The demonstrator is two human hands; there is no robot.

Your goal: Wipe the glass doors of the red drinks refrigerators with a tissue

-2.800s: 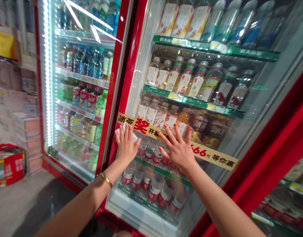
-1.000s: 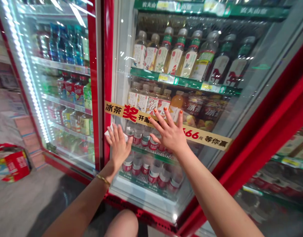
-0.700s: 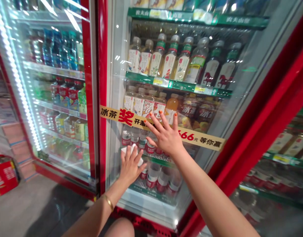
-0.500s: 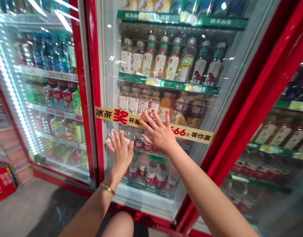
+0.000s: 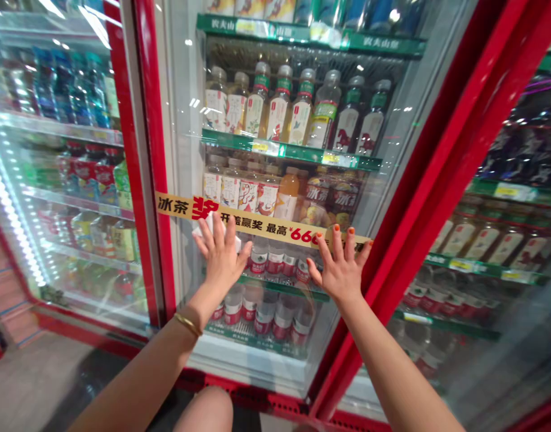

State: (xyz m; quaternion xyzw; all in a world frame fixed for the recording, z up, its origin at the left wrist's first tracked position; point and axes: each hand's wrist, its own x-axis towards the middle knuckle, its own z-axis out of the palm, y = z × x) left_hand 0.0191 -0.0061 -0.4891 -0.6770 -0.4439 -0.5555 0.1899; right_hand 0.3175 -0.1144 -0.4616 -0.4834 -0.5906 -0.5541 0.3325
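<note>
A yellow printed strip (image 5: 252, 224) runs across the glass door (image 5: 257, 366) of a drinks fridge. Under the spread fingers of my left hand (image 5: 221, 255), a white cloth or tissue (image 5: 237, 240) lies pressed against the glass at the strip's left part. My right hand (image 5: 345, 270) rests with fingers apart over the strip's right end, near the red door frame, and nothing shows beneath it. A gold bangle (image 5: 188, 324) circles my left wrist. Rows of bottles (image 5: 277, 117) stand on shelves behind the glass.
Another lit fridge (image 5: 77, 132) with bottles stands at the left, and a third (image 5: 491, 240) at the right, both edged in red. Pinkish boxes (image 5: 8, 291) are stacked at the far left on the grey floor. My knee shows at the bottom.
My right hand has moved right along the strip, uncovering its middle. My left hand has gone slightly up with the white cloth, onto the strip. The view has shifted a little.
</note>
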